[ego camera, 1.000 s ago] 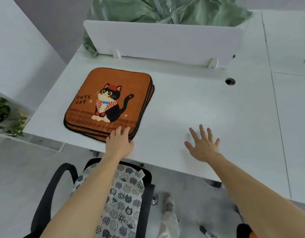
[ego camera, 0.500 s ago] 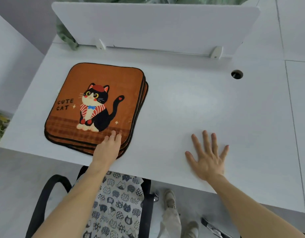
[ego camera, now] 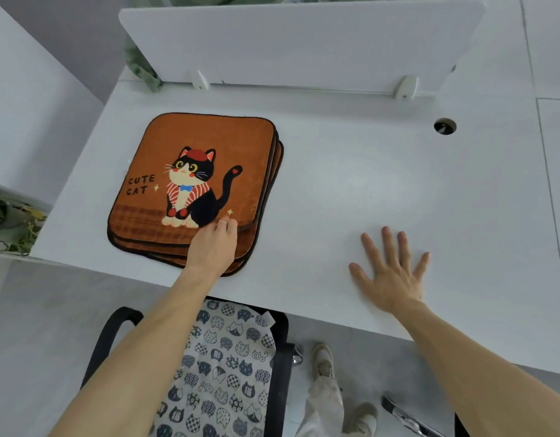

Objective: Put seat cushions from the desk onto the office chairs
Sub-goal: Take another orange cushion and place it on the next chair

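Observation:
A stack of orange "cute cat" seat cushions (ego camera: 196, 171) lies on the left part of the white desk (ego camera: 367, 184). My left hand (ego camera: 214, 247) rests on the stack's near right corner, fingers curled over the top cushion's edge and the thumb hidden beneath. My right hand (ego camera: 390, 272) lies flat on the bare desk to the right, fingers spread, holding nothing. Below the desk's front edge stands a black office chair (ego camera: 114, 329) with a cat-patterned cushion (ego camera: 231, 357) on it, partly covered by my left forearm.
A white divider panel (ego camera: 304, 42) runs along the desk's far edge, with green fabric (ego camera: 140, 67) behind it. A cable hole (ego camera: 445, 126) sits at the far right. Plants (ego camera: 10, 222) stand at the left. My shoes (ego camera: 324, 361) are on the grey floor.
My left hand has slid further onto the cushion stack's near corner and curled over the top cushion. My right hand has settled flat on the desk. The view shifted left and closer.

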### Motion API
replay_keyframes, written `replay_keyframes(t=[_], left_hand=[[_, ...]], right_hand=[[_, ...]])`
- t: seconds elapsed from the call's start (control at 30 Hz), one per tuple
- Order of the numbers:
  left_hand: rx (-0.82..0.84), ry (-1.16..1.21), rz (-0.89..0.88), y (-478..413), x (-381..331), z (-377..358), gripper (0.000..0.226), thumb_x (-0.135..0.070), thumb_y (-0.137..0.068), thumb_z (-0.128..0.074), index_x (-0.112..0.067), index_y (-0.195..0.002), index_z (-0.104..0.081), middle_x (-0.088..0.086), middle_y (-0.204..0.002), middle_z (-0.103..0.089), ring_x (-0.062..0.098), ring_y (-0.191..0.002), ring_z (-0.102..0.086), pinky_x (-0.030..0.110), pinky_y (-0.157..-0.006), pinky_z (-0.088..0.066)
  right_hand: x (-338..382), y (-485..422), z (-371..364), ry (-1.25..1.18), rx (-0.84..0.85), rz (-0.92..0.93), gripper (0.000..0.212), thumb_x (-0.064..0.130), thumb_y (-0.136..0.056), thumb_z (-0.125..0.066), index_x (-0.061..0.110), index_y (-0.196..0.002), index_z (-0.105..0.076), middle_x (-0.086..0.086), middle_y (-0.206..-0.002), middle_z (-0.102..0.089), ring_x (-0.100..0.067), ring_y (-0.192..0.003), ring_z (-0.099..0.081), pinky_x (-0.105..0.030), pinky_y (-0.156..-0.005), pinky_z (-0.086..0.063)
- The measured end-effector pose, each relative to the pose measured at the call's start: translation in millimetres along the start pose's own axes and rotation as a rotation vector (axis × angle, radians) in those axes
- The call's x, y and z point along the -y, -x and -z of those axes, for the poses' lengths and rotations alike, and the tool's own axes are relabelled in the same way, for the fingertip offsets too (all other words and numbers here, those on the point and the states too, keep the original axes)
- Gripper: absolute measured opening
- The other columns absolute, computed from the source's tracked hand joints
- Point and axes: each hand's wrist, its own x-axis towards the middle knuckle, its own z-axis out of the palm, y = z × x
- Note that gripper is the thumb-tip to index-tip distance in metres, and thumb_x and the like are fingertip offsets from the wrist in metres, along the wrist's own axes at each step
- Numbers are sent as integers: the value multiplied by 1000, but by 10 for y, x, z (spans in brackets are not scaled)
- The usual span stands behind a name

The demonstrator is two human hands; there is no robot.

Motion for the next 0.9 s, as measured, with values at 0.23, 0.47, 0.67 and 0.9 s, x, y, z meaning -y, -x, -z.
replay_keyframes(t=[0.23,0.47,0.67,0.9], left_hand=[[-447,505,99,-30,-140,802,23,-10,-104,-41,-2,-124,-51,14,-121,-62,31,-86,-65,45,-61,-55],[-372,817,-311,461,-1617,1059,22,-26,-104,-36,-15,-117,-49,6,-92,-66,25,-74,-62,43,-59,-51],[70,753,-289,798,-2297,494,37,-48,-105,-30,-24,-123,-52,-3,-98,-69,19,-84,-68,41,-65,-56],[232,594,248,734,-1783,-120,48,-53,-97,-45,-26,-136,-48,5,-157,-29,31,-148,-18,54,-115,-25]], right_hand=[[71,66,709,-482,280,-64,82,86,-86,-24,45,-156,-21,4,-169,7,-23,-154,12,-64,-118,0],[-181,563,1178,-1556,311,-213,74,86,-78,-48,30,-124,-62,-6,-117,-73,-32,-107,-71,-57,-98,-50],[-571,842,722,-1254,62,-416,21,8,-91,-67,5,-112,-69,-15,-88,-73,-27,-72,-70,-33,-65,-61],[-976,944,4,-1039,46,-548,19,19,-90,-64,18,-109,-68,-6,-88,-74,-28,-78,-72,-46,-73,-62]])
